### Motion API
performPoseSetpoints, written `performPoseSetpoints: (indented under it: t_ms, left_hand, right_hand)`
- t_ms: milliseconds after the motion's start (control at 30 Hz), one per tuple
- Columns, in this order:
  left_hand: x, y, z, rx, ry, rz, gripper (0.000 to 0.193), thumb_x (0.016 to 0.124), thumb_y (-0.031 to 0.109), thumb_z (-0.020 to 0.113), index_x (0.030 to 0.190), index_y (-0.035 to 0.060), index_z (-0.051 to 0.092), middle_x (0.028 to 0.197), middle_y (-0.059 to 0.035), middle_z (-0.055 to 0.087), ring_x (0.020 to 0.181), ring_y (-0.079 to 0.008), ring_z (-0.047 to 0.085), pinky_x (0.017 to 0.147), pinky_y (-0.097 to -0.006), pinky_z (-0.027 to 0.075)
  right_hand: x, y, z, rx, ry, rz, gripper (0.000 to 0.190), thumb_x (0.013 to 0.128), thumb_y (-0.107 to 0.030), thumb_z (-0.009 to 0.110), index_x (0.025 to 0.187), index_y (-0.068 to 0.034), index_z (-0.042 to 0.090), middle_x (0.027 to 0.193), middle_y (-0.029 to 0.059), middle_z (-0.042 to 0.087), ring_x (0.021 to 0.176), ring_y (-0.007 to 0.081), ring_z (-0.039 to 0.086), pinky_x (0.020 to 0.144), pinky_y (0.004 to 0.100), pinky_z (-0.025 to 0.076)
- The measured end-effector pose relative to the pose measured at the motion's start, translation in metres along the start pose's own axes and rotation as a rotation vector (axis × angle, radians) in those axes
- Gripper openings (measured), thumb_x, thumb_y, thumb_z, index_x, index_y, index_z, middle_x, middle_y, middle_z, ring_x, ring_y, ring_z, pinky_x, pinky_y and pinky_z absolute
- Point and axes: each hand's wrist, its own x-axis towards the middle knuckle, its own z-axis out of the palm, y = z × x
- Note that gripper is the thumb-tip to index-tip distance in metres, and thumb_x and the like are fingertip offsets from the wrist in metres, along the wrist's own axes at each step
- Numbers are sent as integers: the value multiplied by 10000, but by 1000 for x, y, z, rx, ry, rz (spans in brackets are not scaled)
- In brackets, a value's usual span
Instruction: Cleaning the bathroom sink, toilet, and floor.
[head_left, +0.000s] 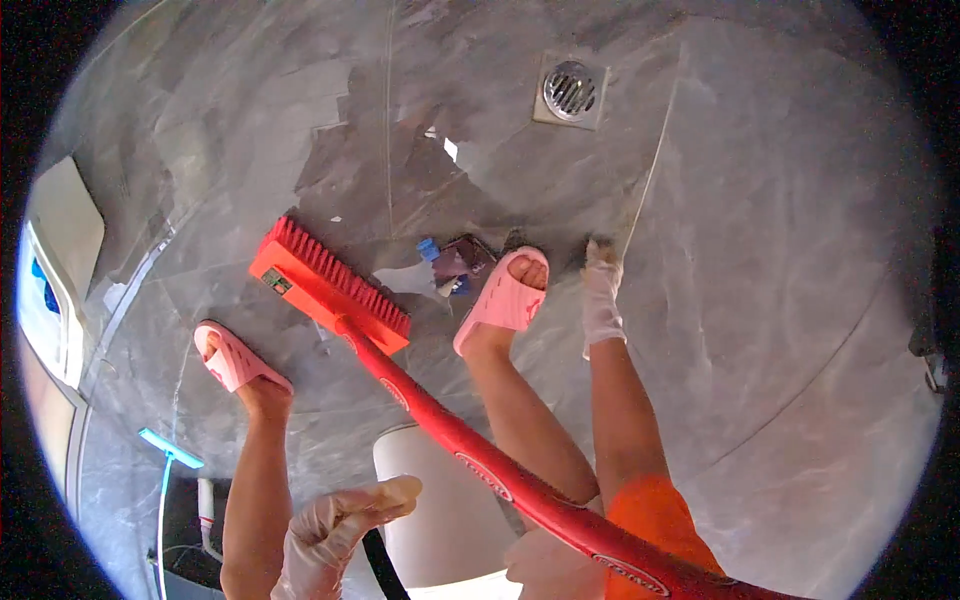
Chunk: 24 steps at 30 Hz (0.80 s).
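Observation:
My right hand (603, 300), in a thin translucent glove, reaches down to the floor beside the wall at the right. Its fingertips are at a dark, dirty spot there, and I cannot tell whether they pinch anything. Closer to me, my gloved left hand (337, 517) has its fingers drawn together, with nothing visible in them. A red floor brush (330, 292) with red bristles lies slantwise across the view, and its thick red handle (480, 465) passes between my hands, touched by neither visible hand. Pink slides (504, 300) are on my feet.
The grey marbled tile floor (247, 150) looks wet, with a round metal drain (570, 91) ahead. Dark and blue patches (461, 262) by my foot may be litter or reflections. Behind stands a white toilet base (450, 510). A blue squeegee (171, 448) and white pipe (206, 502) are at lower left.

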Motion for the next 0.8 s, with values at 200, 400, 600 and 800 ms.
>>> performPoseSetpoints:
  t_ms: [200, 400, 600, 800]
  left_hand:
    - [-9, 13, 0, -3, -10, -14, 259, 878, 92, 517, 1093, -52, 532, 1143, -209, 552, 1071, -290, 539, 955, -409, 406]
    - [-17, 13, -5, 0, -48, -5, 250, 882, 43, 491, 1110, -50, 531, 1132, -177, 565, 1081, -267, 532, 967, -384, 397]
    - [-12, 0, -15, -70, -56, 22, 232, 885, 24, 479, 1094, -53, 544, 1111, -154, 579, 1068, -220, 539, 956, -341, 405]
    - [-20, 3, -15, 82, -63, -81, 245, 898, 47, 470, 1116, -38, 542, 1106, -134, 585, 1077, -204, 534, 958, -328, 400]
  right_hand:
    - [-96, -170, 23, -191, -393, -406, 541, 629, -431, 738, 991, -67, 570, 1012, 164, 541, 950, 326, 513, 826, 415, 414]
    - [-136, -175, 56, -364, -548, -901, 471, 641, -186, 729, 1050, -79, 521, 1097, 156, 481, 995, 334, 500, 848, 411, 416]
    - [-107, -140, 45, -33, -442, -611, 452, 646, -9, 673, 1063, -96, 524, 1022, 171, 486, 947, 349, 514, 764, 411, 434]
    - [-170, -194, 60, -175, -579, -831, 397, 650, 19, 631, 1023, -91, 553, 1021, 144, 516, 970, 316, 523, 784, 383, 444]
